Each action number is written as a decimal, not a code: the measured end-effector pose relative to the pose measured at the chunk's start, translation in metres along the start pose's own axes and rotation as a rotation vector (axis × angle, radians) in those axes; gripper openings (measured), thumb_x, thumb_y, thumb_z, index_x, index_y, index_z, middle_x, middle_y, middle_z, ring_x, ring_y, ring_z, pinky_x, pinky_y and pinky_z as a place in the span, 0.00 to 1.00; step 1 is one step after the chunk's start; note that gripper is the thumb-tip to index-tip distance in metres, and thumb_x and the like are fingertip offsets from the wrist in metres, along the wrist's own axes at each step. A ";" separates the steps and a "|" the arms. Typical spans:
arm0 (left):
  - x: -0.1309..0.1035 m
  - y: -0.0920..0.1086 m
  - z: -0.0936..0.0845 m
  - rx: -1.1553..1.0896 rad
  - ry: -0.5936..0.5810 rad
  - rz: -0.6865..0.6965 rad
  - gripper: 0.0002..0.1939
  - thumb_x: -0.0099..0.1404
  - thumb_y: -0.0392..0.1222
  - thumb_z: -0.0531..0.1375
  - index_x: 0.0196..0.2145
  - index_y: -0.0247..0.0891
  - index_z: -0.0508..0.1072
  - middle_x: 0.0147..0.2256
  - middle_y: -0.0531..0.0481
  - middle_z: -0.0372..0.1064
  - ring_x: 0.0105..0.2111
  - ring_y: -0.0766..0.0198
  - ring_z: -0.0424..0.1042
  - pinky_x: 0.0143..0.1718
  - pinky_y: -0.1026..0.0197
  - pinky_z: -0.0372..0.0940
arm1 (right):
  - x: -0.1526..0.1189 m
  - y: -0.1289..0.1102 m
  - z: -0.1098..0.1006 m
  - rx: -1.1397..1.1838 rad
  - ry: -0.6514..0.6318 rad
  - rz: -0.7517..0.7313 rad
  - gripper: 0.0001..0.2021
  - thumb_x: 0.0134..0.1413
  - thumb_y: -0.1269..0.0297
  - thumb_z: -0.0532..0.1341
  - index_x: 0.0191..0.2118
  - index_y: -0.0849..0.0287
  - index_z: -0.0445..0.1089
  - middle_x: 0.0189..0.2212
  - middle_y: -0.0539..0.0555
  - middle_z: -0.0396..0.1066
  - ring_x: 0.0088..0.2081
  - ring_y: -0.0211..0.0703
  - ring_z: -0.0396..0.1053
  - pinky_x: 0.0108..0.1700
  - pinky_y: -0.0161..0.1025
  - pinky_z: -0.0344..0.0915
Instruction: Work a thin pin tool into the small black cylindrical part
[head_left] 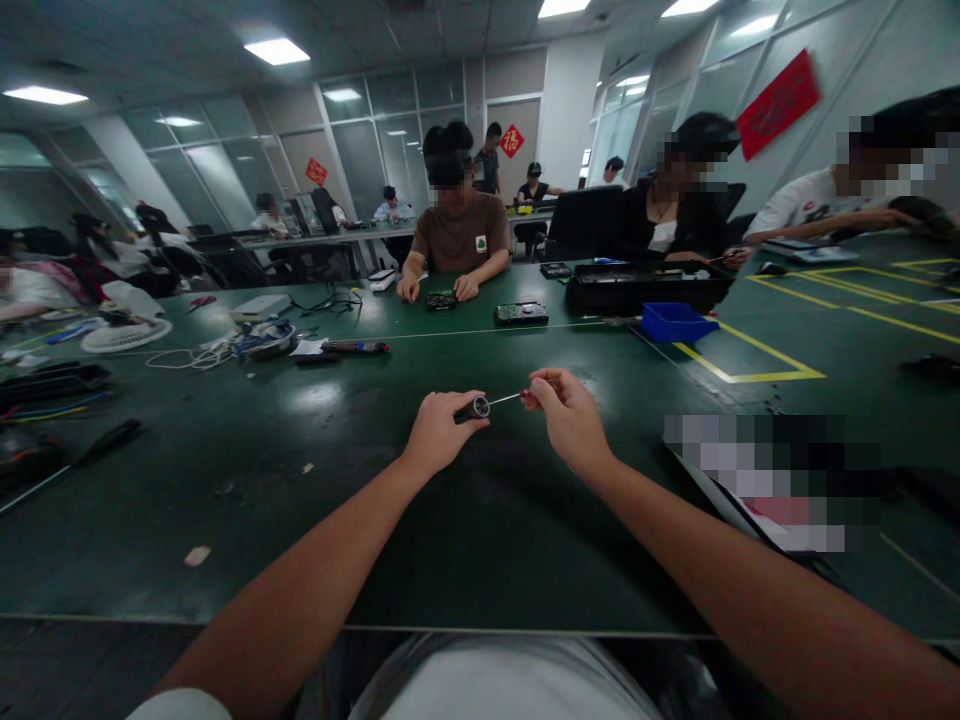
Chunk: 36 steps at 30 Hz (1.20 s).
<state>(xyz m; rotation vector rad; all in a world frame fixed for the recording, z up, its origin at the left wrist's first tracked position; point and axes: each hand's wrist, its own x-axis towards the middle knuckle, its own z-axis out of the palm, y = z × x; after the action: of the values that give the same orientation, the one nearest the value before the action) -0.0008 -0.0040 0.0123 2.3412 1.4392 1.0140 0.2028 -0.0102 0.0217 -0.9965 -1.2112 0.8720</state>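
Observation:
Above the green table, my left hand (444,430) is closed around a dark cylindrical part (477,408) with a round, light-rimmed end facing right. My right hand (564,415) pinches the reddish handle of a small screwdriver (504,399). Its thin metal shaft points left and reaches the round end of the part; whether the tip sits inside a screw is too small to tell. Both hands are raised over the middle of the table, a short gap apart.
Across the green table (337,530), a person in a brown shirt handles a circuit board (441,299). A hard drive (521,313), a blue tray (677,322) and a long black housing (645,288) lie beyond my hands. A long screwdriver (105,440) rests at left.

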 end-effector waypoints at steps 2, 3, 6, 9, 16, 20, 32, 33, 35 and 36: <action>0.000 -0.001 0.001 -0.060 0.003 -0.004 0.20 0.61 0.42 0.68 0.51 0.45 0.76 0.45 0.49 0.77 0.44 0.55 0.73 0.49 0.51 0.63 | 0.003 0.004 0.001 0.151 0.031 0.110 0.08 0.56 0.57 0.63 0.35 0.55 0.70 0.29 0.50 0.73 0.31 0.41 0.71 0.39 0.42 0.71; 0.000 -0.002 0.001 -0.091 0.003 0.005 0.21 0.61 0.41 0.68 0.52 0.45 0.76 0.46 0.49 0.77 0.46 0.56 0.73 0.50 0.52 0.63 | 0.005 0.006 0.001 0.235 0.031 0.193 0.08 0.56 0.57 0.63 0.33 0.56 0.70 0.28 0.50 0.72 0.30 0.40 0.71 0.40 0.43 0.71; 0.000 -0.004 0.003 -0.110 0.005 0.035 0.21 0.60 0.39 0.68 0.52 0.46 0.76 0.49 0.49 0.76 0.49 0.55 0.72 0.53 0.51 0.62 | 0.008 0.009 -0.001 0.417 -0.006 0.419 0.09 0.58 0.58 0.62 0.30 0.56 0.69 0.23 0.50 0.69 0.27 0.40 0.69 0.41 0.45 0.73; 0.000 -0.003 0.002 -0.071 0.001 0.024 0.21 0.60 0.39 0.69 0.51 0.46 0.76 0.48 0.49 0.76 0.48 0.55 0.72 0.52 0.50 0.62 | 0.010 0.011 -0.002 0.371 0.010 0.351 0.10 0.56 0.57 0.64 0.30 0.56 0.68 0.23 0.49 0.69 0.26 0.39 0.69 0.39 0.44 0.73; 0.000 0.000 0.000 -0.039 0.012 0.002 0.21 0.60 0.41 0.68 0.52 0.46 0.76 0.48 0.50 0.77 0.47 0.56 0.72 0.52 0.50 0.61 | 0.008 0.013 -0.001 0.101 0.025 0.053 0.14 0.56 0.49 0.63 0.35 0.55 0.68 0.29 0.50 0.73 0.30 0.40 0.71 0.36 0.42 0.70; 0.000 0.000 0.000 -0.018 0.003 -0.005 0.21 0.60 0.43 0.68 0.52 0.46 0.76 0.47 0.50 0.77 0.46 0.55 0.72 0.51 0.50 0.62 | 0.005 0.006 -0.003 0.016 -0.024 -0.019 0.14 0.58 0.49 0.61 0.36 0.56 0.69 0.30 0.52 0.74 0.31 0.42 0.72 0.37 0.43 0.69; 0.000 -0.002 0.003 -0.016 0.000 -0.030 0.20 0.59 0.40 0.69 0.50 0.47 0.78 0.48 0.48 0.77 0.48 0.53 0.73 0.53 0.48 0.62 | -0.008 -0.012 -0.002 -0.307 -0.105 -0.146 0.11 0.62 0.54 0.57 0.36 0.56 0.70 0.26 0.51 0.74 0.29 0.43 0.73 0.33 0.40 0.66; -0.001 -0.001 0.003 -0.016 -0.008 -0.024 0.20 0.59 0.40 0.69 0.50 0.47 0.78 0.48 0.49 0.77 0.48 0.54 0.73 0.54 0.47 0.61 | -0.009 -0.012 -0.001 -0.333 -0.096 -0.146 0.13 0.63 0.53 0.56 0.35 0.56 0.69 0.24 0.51 0.73 0.28 0.43 0.72 0.32 0.40 0.64; -0.001 0.001 0.003 -0.014 -0.023 -0.015 0.19 0.59 0.41 0.69 0.50 0.46 0.77 0.47 0.49 0.77 0.47 0.54 0.73 0.54 0.47 0.60 | -0.009 -0.012 -0.002 -0.392 -0.066 -0.151 0.16 0.64 0.51 0.54 0.33 0.56 0.69 0.21 0.49 0.70 0.25 0.42 0.69 0.30 0.40 0.62; -0.001 0.002 0.003 -0.011 -0.028 -0.015 0.20 0.59 0.41 0.69 0.50 0.46 0.77 0.47 0.49 0.77 0.47 0.55 0.73 0.54 0.48 0.60 | -0.010 -0.011 -0.002 -0.407 -0.050 -0.159 0.16 0.65 0.50 0.53 0.34 0.56 0.69 0.20 0.49 0.68 0.24 0.41 0.68 0.30 0.40 0.61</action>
<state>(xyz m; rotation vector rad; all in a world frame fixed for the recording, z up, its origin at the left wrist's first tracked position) 0.0022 -0.0050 0.0103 2.3241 1.4351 0.9795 0.2035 -0.0232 0.0290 -1.1863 -1.5257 0.5369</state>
